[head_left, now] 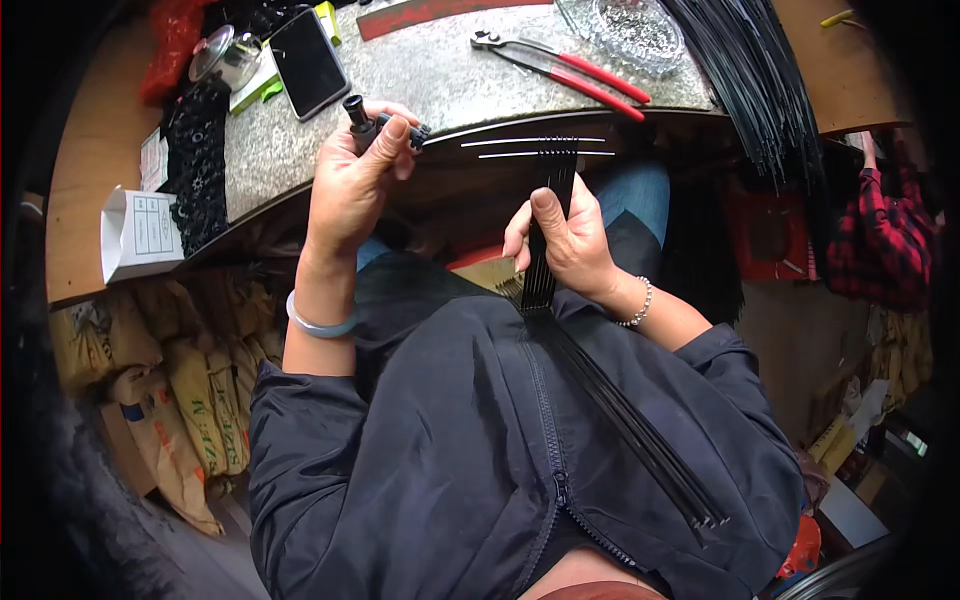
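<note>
My left hand [345,185], raised at the table's near edge, is closed on a black cylindrical piece [358,122]. A small dark toothed part [418,133] sticks out by its thumb and fingertips; its kind is not clear. Lower and to the right, my right hand [572,245] grips a flat row of thin black rods [540,265], thumb across the front. Two thin silvery rods [545,154] cross the row near its upper end. Below the hand, long black rods [630,430] slant down over my dark jacket toward the right.
On the grey tabletop [410,75] lie red-handled pliers [570,75], a smartphone [310,65] and a glass dish [640,35]. Dark strands [750,80] hang off its right side. A white box [145,235] stands left, above paper sacks [190,390]. Another person's plaid sleeve [885,225] is at right.
</note>
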Motion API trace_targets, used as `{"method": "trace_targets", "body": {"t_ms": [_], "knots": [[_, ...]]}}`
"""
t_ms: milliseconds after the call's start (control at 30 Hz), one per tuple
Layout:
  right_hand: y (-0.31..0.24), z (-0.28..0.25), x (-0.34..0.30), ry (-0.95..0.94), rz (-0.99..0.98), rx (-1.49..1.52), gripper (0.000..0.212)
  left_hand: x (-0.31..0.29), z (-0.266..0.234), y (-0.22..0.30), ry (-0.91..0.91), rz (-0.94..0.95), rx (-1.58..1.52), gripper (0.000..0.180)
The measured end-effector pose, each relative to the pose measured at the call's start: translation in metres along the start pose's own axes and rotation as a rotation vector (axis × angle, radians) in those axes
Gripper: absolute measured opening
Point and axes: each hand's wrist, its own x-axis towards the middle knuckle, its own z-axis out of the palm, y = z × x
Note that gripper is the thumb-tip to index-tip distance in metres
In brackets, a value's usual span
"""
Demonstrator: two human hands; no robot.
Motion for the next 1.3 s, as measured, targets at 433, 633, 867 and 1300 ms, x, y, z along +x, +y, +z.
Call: {"method": "trace_targets", "body": {"t_ms": [433,633,867,1300], "knots": [[0.003,0.012,-0.004,-0.030,0.052,0.072,0.031,-0.015,0.041,-0.008,0.056,0.009,-0.408,0.035],[0.003,0.013,-0.002,-0.070,0.075,0.085,0.029,-0.009,0.041,-0.017,0.007,-0.010,-0.514,0.032],[0.000,0.018,0.001,-0.089,0.104,0.090,0.034,-0.008,0.050,-0.010,0.071,-0.036,-0.331,0.032],[0.004,0.011,0.001,-0.090,0.110,0.072,0.035,-0.002,0.056,-0.013,0.042,0.071,-0.363,0.041]]}}
